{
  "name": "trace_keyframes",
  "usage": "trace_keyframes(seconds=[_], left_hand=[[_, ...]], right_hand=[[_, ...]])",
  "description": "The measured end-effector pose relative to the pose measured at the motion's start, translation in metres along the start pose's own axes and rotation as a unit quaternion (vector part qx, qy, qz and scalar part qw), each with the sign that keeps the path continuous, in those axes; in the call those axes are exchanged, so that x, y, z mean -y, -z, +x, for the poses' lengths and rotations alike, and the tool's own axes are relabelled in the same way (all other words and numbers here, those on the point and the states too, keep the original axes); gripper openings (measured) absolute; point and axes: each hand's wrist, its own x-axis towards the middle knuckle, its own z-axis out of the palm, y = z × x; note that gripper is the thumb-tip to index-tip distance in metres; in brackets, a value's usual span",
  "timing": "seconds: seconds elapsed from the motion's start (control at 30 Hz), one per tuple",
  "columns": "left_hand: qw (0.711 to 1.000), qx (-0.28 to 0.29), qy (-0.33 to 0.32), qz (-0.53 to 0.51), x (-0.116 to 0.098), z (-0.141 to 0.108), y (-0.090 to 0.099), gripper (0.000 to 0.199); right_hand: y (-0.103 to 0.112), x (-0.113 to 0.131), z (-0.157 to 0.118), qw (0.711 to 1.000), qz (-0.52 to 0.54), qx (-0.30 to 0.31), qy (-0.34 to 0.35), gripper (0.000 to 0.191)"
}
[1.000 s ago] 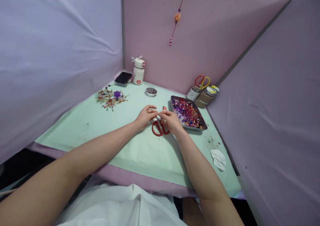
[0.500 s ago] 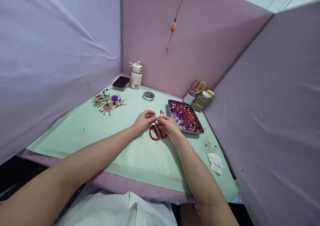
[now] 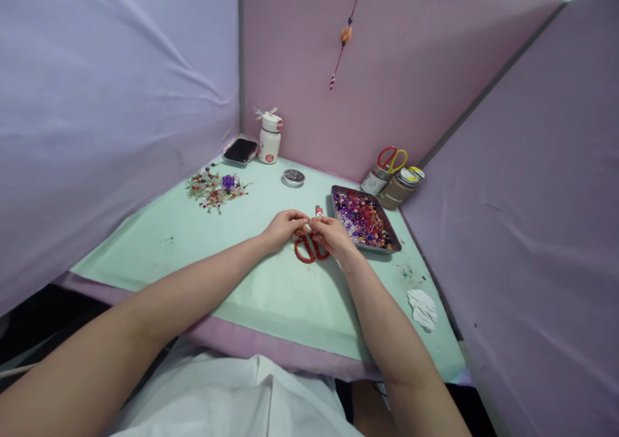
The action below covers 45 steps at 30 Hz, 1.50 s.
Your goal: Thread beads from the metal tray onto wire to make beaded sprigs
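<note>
At the middle of the counter (image 3: 271, 301), L hand (image 3: 286, 229) & R hand (image 3: 333, 233) meet almost tip to tip, both closed in a pinch on a tiny piece (image 3: 308, 227); it's mostly hidden, so can't ID it, poss. cord or a small bead. It's held above the red scissors (image 3: 304, 251), whose loops show below the hands, blades hidden. Lighter (image 3: 318, 211) lies just beyond R hand; tray (image 3: 380, 250) of loose beads (image 3: 358, 221) is near, to the right. Handling, my est.: piece is v. light; if cord, soft & limp, OK to pull but no good to push; if bead, hard, smooth, slippery, easily dropped & lost. Best hold is prob. w/ fingertips only, close to its end, one side steady & the other guiding; gentle pinch, no yanking, as thin cord could fray or snap. Back L: loose tangle of charms (image 3: 213, 192) w/ purple cluster (image 3: 228, 182). Behind: tin (image 3: 293, 178), bottle (image 3: 269, 142), phone (image 3: 240, 150). Back R: brown jar (image 3: 396, 192). White cloth (image 3: 422, 309) lies nr R edge, well apart from the hands.
</note>
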Motion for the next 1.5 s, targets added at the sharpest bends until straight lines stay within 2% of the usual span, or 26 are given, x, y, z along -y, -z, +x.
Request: trace_keyframes(seconds=[0.2, 0.73, 0.93, 1.2, 1.5], left_hand=[[0.999, 0.028, 0.007, 0.015, -0.0006, 0.0002, 0.0026, 0.011], [1.0, 0.022, -0.001, -0.017, -0.0066, -0.0006, -0.0001, 0.018], [0.998, 0.054, 0.033, -0.01, -0.0084, -0.0001, 0.0036, 0.018], [0.995, 0.093, 0.014, 0.034, -0.0051, 0.0008, 0.0072, 0.019], [0.994, 0.042, -0.045, 0.093, -0.0009, 0.0011, 0.0035, 0.015]], right_hand=[[0.001, 0.0007, -0.0004, 1.0, -0.007, 0.005, 0.004, 0.025], [0.0032, -0.0012, 0.0019, 1.0, 0.008, 0.008, -0.004, 0.027], [0.0024, 0.0001, 0.0008, 1.0, 0.012, 0.008, -0.004, 0.026], [0.0017, 0.0018, -0.0005, 1.0, 0.012, 0.007, -0.007, 0.027], [0.0035, 0.0003, 0.001, 0.999, 0.021, -0.005, -0.028, 0.027]])
